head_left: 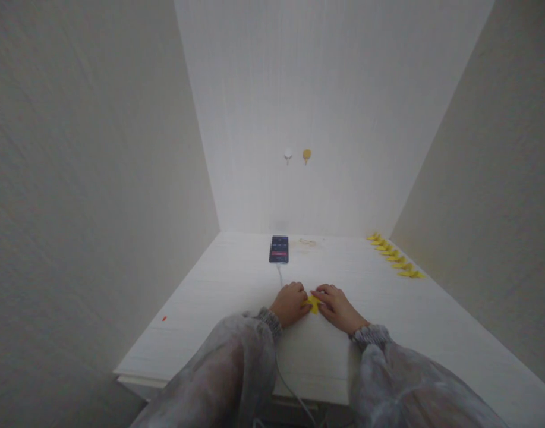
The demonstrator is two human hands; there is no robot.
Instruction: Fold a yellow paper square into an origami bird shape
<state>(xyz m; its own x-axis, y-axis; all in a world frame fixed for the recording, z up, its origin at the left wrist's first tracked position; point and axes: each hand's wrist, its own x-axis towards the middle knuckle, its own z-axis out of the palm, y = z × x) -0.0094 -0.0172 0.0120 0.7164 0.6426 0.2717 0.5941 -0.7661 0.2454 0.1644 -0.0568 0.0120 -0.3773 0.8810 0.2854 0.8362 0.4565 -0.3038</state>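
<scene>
A small piece of folded yellow paper (314, 304) is between my two hands, just above or on the white table. My left hand (290, 304) pinches its left side with fingers curled. My right hand (339, 308) is closed on its right side, thumb and forefinger at the paper's edge. The fingers cover part of the paper, so its full shape is hidden. Along the right edge of the table runs a row of several folded yellow paper pieces (394, 255) of similar colour.
A phone (279, 249) with a lit screen lies at the back of the white table (219, 285); its white cable (294, 392) runs under my left arm and over the front edge. A small red scrap (164, 318) lies at left. Two hooks (306, 154) hang on the back wall. Walls enclose three sides.
</scene>
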